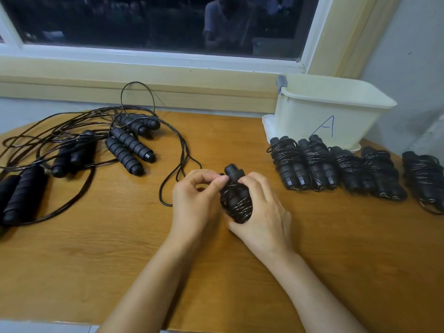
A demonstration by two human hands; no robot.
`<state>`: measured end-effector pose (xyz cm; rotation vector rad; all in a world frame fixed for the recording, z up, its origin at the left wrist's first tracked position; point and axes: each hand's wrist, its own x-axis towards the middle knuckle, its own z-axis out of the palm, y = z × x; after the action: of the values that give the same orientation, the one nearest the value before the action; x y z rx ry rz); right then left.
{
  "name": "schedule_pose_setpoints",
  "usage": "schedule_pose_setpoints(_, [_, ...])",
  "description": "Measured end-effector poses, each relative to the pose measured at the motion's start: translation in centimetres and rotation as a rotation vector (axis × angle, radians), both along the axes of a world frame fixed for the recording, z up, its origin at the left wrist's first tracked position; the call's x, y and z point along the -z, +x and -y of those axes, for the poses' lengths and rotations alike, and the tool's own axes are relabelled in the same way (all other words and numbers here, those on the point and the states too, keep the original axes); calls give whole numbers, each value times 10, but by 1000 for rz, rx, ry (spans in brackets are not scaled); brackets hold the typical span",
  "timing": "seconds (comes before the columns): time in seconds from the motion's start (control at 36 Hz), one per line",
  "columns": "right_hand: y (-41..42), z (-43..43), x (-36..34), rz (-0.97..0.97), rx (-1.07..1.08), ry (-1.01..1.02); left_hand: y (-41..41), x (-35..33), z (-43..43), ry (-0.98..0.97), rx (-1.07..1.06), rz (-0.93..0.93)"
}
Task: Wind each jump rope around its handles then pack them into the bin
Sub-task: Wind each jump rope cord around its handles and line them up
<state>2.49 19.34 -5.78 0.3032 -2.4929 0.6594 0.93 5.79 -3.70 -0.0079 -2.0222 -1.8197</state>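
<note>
Head view: left hand (194,200) pinches glossy black cord (236,207) against ribbed handles (233,170); right hand (262,212) curls round this partly wound jump rope (237,200), mid-table (120,236). Loose ropes (129,145) tangle left; wound bundles (319,164) line up right, before a cream plastic bin (324,111).

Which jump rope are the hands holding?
The partly wound jump rope in the middle of the table. The left hand and right hand both grip it; the wound ones on the right and loose ones on the left lie untouched.

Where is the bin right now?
In the head view, the bin stands far right on the table, below the window, just behind the row of wound ropes.
</note>
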Motion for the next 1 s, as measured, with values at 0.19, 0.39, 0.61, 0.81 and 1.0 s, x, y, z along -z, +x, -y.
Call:
schedule_pose_setpoints(0.19, [3,1,1,-41,-87,6,-26,-8,15,227,54,160])
schedule_pose_setpoints(0.39, [2,-3,3,-37,-77,-21,-30,-13,25,190,212,188])
schedule_pose_setpoints(0.61, [-4,-8,4,-5,-38,-84,-18,-5,16,-136,174,-32])
schedule_pose_setpoints(0.81, [-4,-7,4,-44,-32,1,-12,-3,16,-213,121,-86])
schedule_pose_setpoints(1.0, [-6,-7,3,-67,36,42,1,-2,14,-160,347,27])
